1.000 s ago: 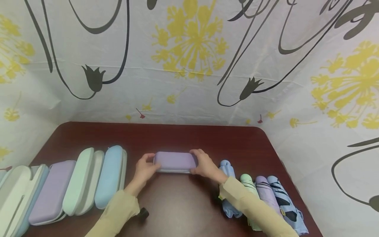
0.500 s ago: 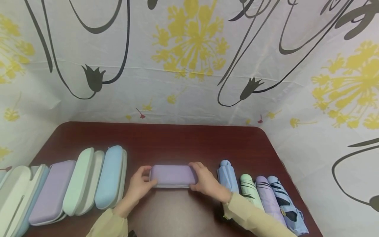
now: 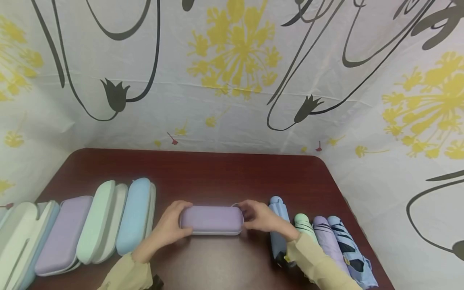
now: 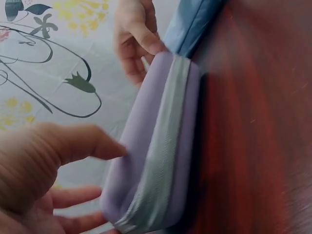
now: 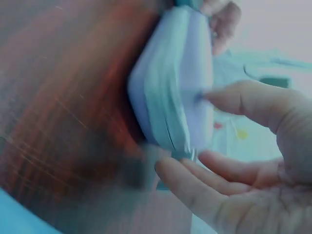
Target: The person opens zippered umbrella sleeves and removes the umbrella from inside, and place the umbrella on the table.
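A purple hard-shell zip case [image 3: 212, 219] lies lengthwise across the middle of the table in the head view, with a pale zipper band round its side. My left hand [image 3: 174, 223] grips its left end, thumb at the front and fingers behind. My right hand [image 3: 262, 216] is at the right end, holding the corner by a thin pale loop. In the right wrist view the thumb [image 5: 229, 100] touches the purple shell while the other fingers [image 5: 190, 185] sit at the end of the zipper band. That view is blurred.
At left stand a blue case [image 3: 134, 217], a green case [image 3: 96, 221], a purple case [image 3: 65, 237] and pale cases [image 3: 18, 237]. On the right lie folded umbrellas: plain blue [image 3: 278, 241], green [image 3: 304, 224], purple [image 3: 328, 237], blue with dark stripes [image 3: 349, 249]. A patterned cloth [image 3: 232, 117] hangs behind the table.
The purple zip case has come nearer to me, with both hands on it. My right hand has shifted from gripping across its end to the back right corner.
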`<state>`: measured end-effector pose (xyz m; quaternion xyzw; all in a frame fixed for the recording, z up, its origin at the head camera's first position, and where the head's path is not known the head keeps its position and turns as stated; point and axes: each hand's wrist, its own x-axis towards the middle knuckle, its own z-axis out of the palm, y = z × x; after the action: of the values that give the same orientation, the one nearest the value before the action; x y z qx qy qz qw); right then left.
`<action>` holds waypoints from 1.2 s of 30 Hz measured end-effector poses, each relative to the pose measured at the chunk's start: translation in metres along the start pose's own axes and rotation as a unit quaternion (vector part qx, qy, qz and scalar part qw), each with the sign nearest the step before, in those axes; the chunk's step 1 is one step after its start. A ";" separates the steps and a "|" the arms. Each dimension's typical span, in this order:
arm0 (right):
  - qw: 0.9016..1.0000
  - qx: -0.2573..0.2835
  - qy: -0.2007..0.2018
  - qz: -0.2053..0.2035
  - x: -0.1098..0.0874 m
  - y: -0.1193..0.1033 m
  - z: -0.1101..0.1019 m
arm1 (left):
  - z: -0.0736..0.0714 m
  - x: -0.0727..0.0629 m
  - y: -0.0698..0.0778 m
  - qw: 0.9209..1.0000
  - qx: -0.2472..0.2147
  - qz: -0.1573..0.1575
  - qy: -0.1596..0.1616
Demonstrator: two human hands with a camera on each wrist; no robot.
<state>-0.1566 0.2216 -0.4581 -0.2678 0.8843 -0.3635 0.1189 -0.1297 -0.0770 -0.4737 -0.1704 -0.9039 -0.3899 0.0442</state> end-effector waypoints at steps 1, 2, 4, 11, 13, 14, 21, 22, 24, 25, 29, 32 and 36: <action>1.000 -0.001 -0.008 0.001 0.002 0.002 -0.003 | -0.002 0.002 0.000 1.000 0.009 0.010 -0.008; 1.000 -0.007 -0.014 0.003 0.004 0.004 -0.005 | -0.003 0.003 0.000 1.000 0.016 0.016 -0.017; 0.999 -0.017 -0.027 0.010 0.010 0.006 -0.007 | -0.005 0.005 0.001 0.999 0.030 0.019 -0.036; 0.998 -0.034 -0.055 0.011 0.028 0.009 -0.006 | -0.005 0.010 -0.002 0.996 0.052 0.033 -0.061; 0.998 -0.028 -0.061 0.015 0.033 0.011 -0.006 | -0.005 0.010 -0.003 0.996 0.050 0.037 -0.060; 0.997 -0.021 -0.067 0.025 0.035 0.012 -0.007 | -0.005 0.010 -0.003 0.996 0.049 0.038 -0.061; 0.987 0.040 -0.118 0.105 0.047 0.018 -0.011 | -0.004 0.009 -0.004 0.997 0.038 0.035 -0.065; 0.985 0.043 -0.124 0.109 0.048 0.019 -0.012 | -0.004 0.009 -0.005 0.997 0.037 0.036 -0.063; 0.983 0.049 -0.135 0.113 0.051 0.021 -0.012 | -0.004 0.010 -0.005 0.997 0.037 0.040 -0.061; 0.982 0.052 -0.139 0.116 0.052 0.022 -0.013 | -0.004 0.010 -0.005 0.997 0.036 0.040 -0.060; 0.978 0.066 -0.156 0.118 0.056 0.027 -0.014 | -0.005 0.010 -0.005 0.997 0.035 0.041 -0.059; 0.977 0.075 -0.163 0.115 0.058 0.029 -0.014 | -0.005 0.010 -0.006 0.997 0.032 0.040 -0.059; 0.975 0.070 -0.176 0.117 0.061 0.029 -0.014 | -0.005 0.009 -0.008 0.997 0.032 0.043 -0.056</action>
<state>-0.2241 0.2128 -0.4696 -0.2135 0.8472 -0.3547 0.3331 -0.1415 -0.0831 -0.4736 -0.2295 -0.9086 -0.3485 0.0162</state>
